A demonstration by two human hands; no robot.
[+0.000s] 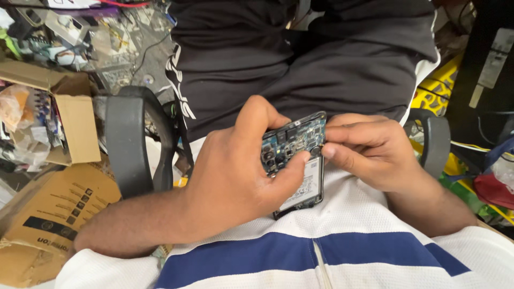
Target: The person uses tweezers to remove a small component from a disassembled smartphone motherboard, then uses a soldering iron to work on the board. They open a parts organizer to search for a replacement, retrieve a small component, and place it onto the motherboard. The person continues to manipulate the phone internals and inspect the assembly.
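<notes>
An opened smartphone [300,160] with its back cover off rests over my lap, its blue circuit board and white battery exposed. My left hand [241,166] wraps around the phone's left side, thumb lying across the board near the battery's top. My right hand [369,152] pinches at the phone's upper right edge, with thumb and forefinger pressed on a small dark round part of the board. I wear a white shirt with a blue stripe [300,251] and black trousers [300,53].
Black chair armrests stand at the left [128,139] and right [436,136]. Open cardboard boxes [64,107] and a flat carton [48,219] crowd the left floor among wires and clutter. Yellow and red items lie at the right.
</notes>
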